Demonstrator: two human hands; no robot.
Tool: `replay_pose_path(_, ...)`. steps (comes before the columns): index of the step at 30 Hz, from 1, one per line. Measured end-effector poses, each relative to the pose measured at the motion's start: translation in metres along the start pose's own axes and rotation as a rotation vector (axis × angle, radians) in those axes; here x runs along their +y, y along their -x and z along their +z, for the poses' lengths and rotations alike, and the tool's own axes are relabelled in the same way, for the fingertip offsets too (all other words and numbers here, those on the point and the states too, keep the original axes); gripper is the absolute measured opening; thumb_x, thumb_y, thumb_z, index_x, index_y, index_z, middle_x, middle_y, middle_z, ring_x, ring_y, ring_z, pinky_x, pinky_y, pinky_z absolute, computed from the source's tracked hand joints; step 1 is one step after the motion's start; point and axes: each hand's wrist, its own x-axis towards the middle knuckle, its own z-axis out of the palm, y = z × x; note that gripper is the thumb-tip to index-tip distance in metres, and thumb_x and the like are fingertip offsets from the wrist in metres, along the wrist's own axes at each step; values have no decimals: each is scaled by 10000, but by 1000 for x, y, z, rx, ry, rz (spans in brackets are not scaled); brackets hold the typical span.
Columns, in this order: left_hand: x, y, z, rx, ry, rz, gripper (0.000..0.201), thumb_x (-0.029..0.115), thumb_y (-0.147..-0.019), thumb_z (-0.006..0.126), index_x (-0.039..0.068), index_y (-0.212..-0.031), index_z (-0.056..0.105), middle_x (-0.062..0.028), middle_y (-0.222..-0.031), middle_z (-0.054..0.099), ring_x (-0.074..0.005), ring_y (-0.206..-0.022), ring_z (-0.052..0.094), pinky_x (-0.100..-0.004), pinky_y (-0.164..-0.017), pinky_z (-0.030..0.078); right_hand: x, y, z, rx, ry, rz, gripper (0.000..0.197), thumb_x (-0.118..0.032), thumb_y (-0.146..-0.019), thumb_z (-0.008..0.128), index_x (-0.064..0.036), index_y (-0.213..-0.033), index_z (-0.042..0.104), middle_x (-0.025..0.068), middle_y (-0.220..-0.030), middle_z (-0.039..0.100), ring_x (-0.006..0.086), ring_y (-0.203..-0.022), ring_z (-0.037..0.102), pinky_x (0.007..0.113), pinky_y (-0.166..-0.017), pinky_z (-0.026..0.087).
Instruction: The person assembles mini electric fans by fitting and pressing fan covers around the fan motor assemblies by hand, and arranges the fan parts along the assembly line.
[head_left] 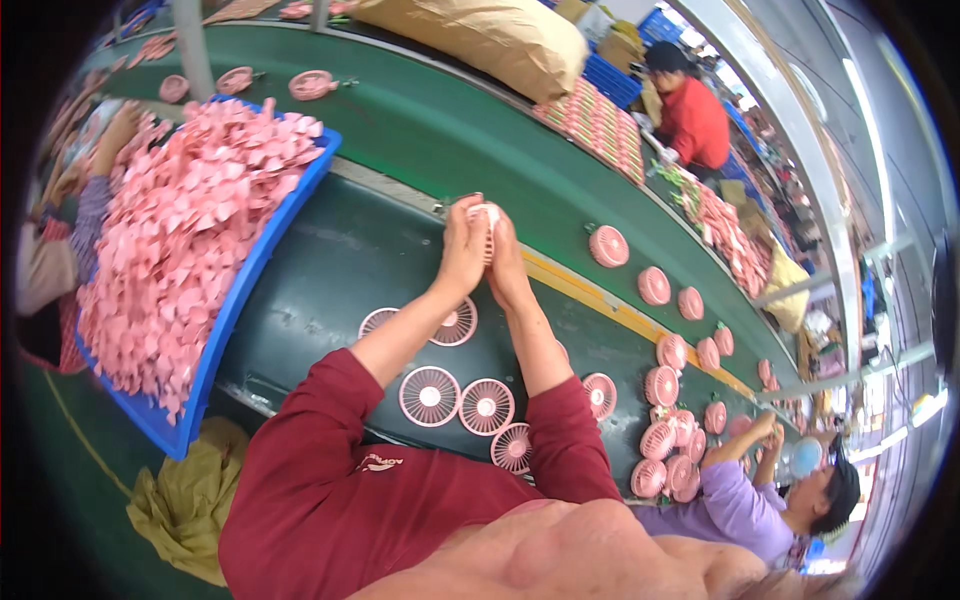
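Observation:
Between my two palms a pink fan head (488,224) stands on edge above the far side of the dark green worktable (320,265). My left hand (461,250) is pressed against its left side, and my right hand (508,258) closes on it from the right. The fingers hide much of it; part of its slotted rim shows between them. Below my forearms lie several flat, round pink fan grilles (430,396) with radial spokes. Some grilles are partly covered by my arms and sleeves.
A blue bin (215,385) heaped with pink fan blades (205,210) stands at the left. Beyond the table runs a green conveyor belt (420,150) with pink fan heads (608,246). More fan heads (661,386) cluster at the right, near a person in purple (735,500).

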Motion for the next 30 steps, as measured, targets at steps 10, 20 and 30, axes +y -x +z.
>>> replay_pose_path(10,152,21,-13,-813,741,-331,753,574,-1013,286,-47,-1434,349,-169,-1468,417,-276,-1360,410,-414,-1113,328,-1,-21,-120,496,1249,-272,749,-314,-851,690,-38,-1451,338,303,-1447,341,467,-1315,360,486,-1088,339)
replay_pose_path(20,245,44,-98,-1258,1193,-226,883,656,-944,354,-144,-1307,437,-393,-1122,581,-476,-971,650,-509,-887,530,41,25,-77,402,1380,-360,441,-181,-790,691,-26,-1192,597,313,-1422,360,453,-1207,483,483,-1018,415)
replay_pose_path(30,250,74,-126,-721,851,-414,268,169,-886,696,-26,-878,513,-163,-860,481,-231,-614,532,-280,-561,486,30,36,-87,476,1302,-365,444,-190,-764,709,-43,-1165,586,279,-1413,382,446,-1204,471,479,-1023,400)
